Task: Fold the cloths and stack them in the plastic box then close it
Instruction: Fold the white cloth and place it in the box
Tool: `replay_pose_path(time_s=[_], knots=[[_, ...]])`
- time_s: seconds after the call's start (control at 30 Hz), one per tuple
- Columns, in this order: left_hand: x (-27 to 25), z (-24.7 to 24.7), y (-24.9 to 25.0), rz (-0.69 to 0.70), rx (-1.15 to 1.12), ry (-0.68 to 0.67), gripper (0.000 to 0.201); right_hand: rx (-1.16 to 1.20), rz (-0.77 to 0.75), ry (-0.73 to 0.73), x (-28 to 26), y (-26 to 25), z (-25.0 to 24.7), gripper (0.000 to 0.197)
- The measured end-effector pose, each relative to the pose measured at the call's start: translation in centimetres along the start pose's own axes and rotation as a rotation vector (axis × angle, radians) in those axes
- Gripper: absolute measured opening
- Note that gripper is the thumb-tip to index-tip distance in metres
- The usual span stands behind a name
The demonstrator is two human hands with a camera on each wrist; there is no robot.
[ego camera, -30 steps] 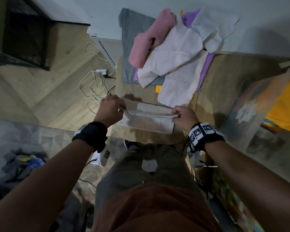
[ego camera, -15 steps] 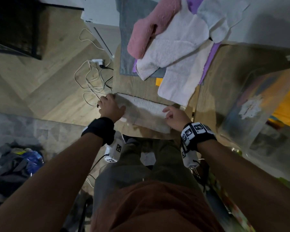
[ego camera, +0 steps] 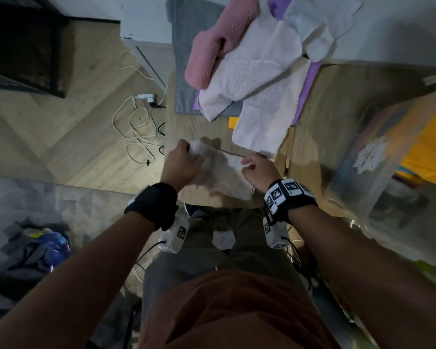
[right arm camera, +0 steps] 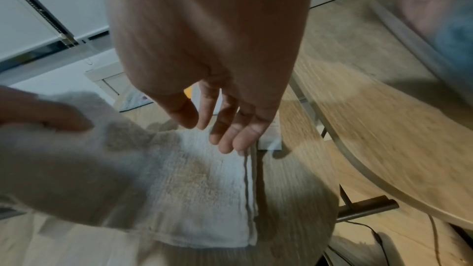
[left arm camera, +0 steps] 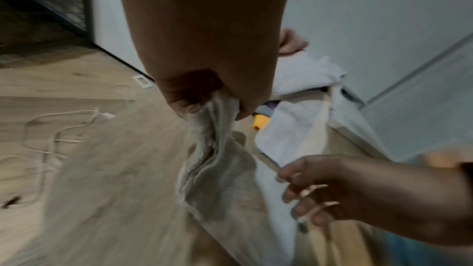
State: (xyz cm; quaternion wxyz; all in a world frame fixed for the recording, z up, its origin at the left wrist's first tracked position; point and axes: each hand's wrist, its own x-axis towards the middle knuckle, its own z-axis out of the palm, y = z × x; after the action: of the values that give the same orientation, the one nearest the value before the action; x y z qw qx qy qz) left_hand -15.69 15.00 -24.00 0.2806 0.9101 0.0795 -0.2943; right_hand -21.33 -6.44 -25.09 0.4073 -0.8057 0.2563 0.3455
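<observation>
The white terry cloth lay folded into a strip on the near edge of the small wooden table, its long axis running left to right between the two hands. The left hand pinched the strip's left end, layers bunched between thumb and fingers and lifted off the wood. The right hand hovered over the right end with fingers loose and straight, holding nothing, its fingertips just above the hemmed edge. The next fold probably carries the left end across to the right. The cloth looked soft, nubbly and limp. Beyond it sat a heap of unfolded cloths, white, pink, purple and grey. The clear plastic box stood to the right, nearer the right hand.
</observation>
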Motion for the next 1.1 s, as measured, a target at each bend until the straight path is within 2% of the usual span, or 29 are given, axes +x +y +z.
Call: replay_pose_path(time_s=[0.07,0.2,0.37,0.4,0.47,0.53,0.6,0.7,0.77,0.83,0.9,0.93,1.0,1.07,1.1], knots=[[-1.4,0.7,2.1,0.096,-0.060,-0.023,0.029,-0.007,0.018,0.042,-0.3,0.6,-0.4,0.023],[-3.3,4.0,5.3,0.194,-0.082,-0.170,0.033,0.025,0.114,0.077,-0.4,2.3,-1.1,0.024],[-3.9,7.7,6.4,0.223,0.006,-0.385,0.045,0.119,0.209,0.110,-0.6,3.5,-1.8,0.039],[-3.6,8.0,6.0,0.214,0.027,-0.357,0.042,0.126,0.205,0.119,-0.6,3.6,-1.9,0.038],[-2.5,8.1,4.9,0.210,0.052,-0.201,0.036,0.151,0.183,0.157,-0.6,3.4,-1.9,0.034],[-1.3,7.9,3.4,0.169,0.146,-0.084,0.047,0.147,0.141,0.190,-0.3,3.4,-1.7,0.038],[-0.4,7.7,2.3,0.091,0.269,-0.120,0.060,0.092,0.097,0.146,-0.1,3.3,-1.2,0.049],[0.4,7.2,1.7,0.049,0.373,-0.290,0.052,0.034,0.068,0.067,0.3,3.1,-0.4,0.066],[0.3,6.8,2.3,0.079,0.266,-0.301,0.041,-0.069,0.050,0.087,0.1,3.0,-0.2,0.073],[-0.2,6.6,3.1,0.123,0.089,-0.272,0.025,-0.166,-0.054,0.123,-0.4,2.7,-0.4,0.081],[-0.9,6.0,4.5,0.212,0.012,-0.255,0.027,-0.212,-0.194,0.101,-1.1,2.1,-1.1,0.084],[-1.2,5.5,5.2,0.275,0.001,-0.258,0.025,-0.222,-0.240,0.087,-1.4,1.7,-1.5,0.080],[-1.7,4.0,7.1,0.387,-0.006,-0.254,0.024,-0.144,-0.252,0.108,-1.9,0.8,-2.5,0.060],[-2.2,2.2,9.4,0.455,-0.033,-0.210,0.022,0.113,-0.180,0.130,-3.0,-0.5,-4.0,0.033],[-2.3,1.4,10.6,0.474,-0.051,-0.185,0.022,0.251,-0.150,0.117,-3.7,-1.0,-5.0,0.025]])
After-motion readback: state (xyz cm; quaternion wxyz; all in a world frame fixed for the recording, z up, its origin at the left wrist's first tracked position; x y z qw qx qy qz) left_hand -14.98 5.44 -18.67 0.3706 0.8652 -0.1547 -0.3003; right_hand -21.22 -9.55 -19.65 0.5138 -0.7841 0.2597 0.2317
